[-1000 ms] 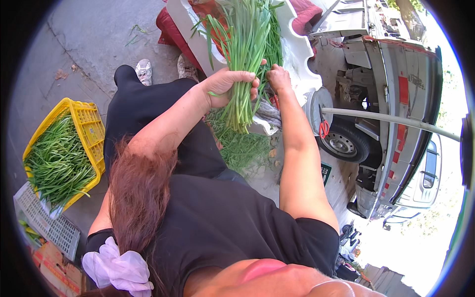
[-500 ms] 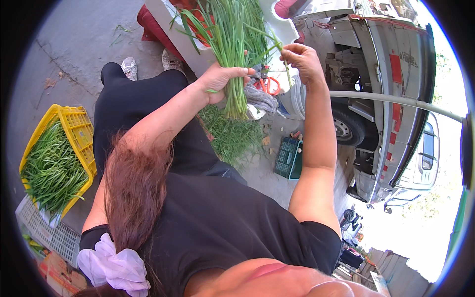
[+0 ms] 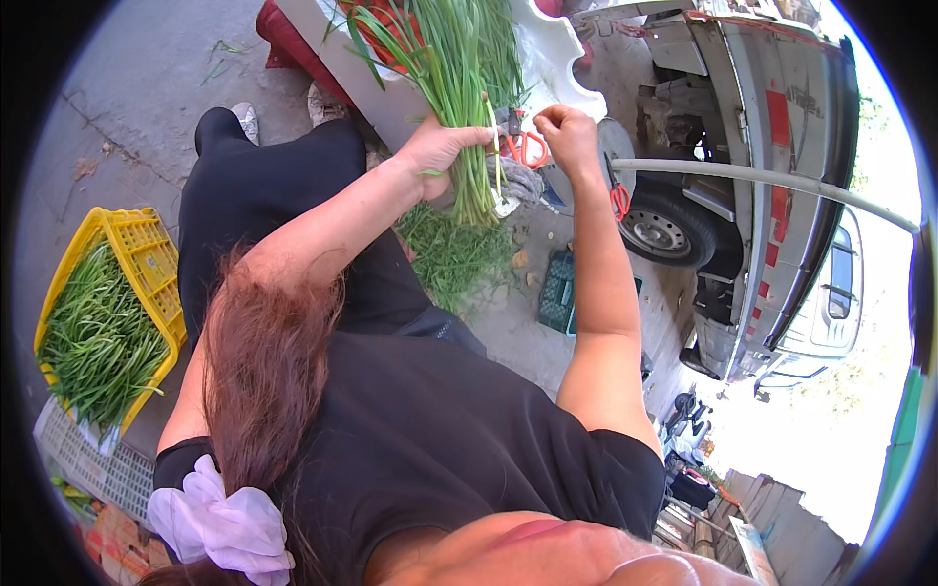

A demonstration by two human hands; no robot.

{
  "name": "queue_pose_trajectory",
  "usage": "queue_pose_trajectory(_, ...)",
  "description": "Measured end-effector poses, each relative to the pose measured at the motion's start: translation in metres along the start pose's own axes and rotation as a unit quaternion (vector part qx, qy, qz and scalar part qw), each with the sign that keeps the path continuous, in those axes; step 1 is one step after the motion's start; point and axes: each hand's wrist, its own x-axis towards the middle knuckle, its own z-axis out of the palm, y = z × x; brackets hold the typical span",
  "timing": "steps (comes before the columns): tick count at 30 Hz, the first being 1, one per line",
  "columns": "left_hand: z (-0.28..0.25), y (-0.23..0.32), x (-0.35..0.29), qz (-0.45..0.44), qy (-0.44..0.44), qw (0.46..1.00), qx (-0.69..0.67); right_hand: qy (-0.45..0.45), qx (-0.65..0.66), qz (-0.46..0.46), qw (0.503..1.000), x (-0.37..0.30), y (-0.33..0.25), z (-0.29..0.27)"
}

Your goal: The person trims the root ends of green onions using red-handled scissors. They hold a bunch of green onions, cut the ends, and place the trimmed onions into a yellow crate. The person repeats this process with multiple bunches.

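Observation:
A thick bunch of garlic chives [image 3: 459, 88] is gripped near its cut ends by my left hand [image 3: 437, 151], thumb across the stalks. One pale stalk [image 3: 495, 146] lies along the bunch's right side, by the thumb. My right hand [image 3: 571, 137] is raised just right of the bunch, apart from it. Its fingers are pinched together, and what they hold, if anything, is hidden. Between the hands is a pair of orange-handled scissors [image 3: 528, 149], beside a grey cloth or string bundle [image 3: 518, 183]. More chives [image 3: 503, 59] lie behind the bunch, at a white foam box [image 3: 562, 63].
Loose green trimmings [image 3: 454, 256] cover the ground below my left hand. A yellow crate [image 3: 147, 264] full of chives stands at left, by a grey crate [image 3: 103, 464]. At right are red-handled scissors [image 3: 619, 195], a green crate [image 3: 557, 293] and a parked truck [image 3: 743, 127].
My right hand has moved slightly left and up, and the stalk that hung from its fingers no longer shows there. A pale stalk now lies against the bunch in my left hand.

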Motion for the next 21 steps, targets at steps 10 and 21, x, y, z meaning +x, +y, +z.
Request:
queue_pose_trajectory(10, -0.005, 0.003, -0.005, 0.003, -0.011, 1.000, -0.006, -0.133, -0.392, 0.033, 0.910, 0.022, 0.032, 0.087)
queue_pose_trajectory(21, 0.004, 0.010, -0.010, -0.052, 0.041, 0.997, -0.032, -0.019, -0.043, 0.111, 0.993, -0.084, 0.016, -0.042)
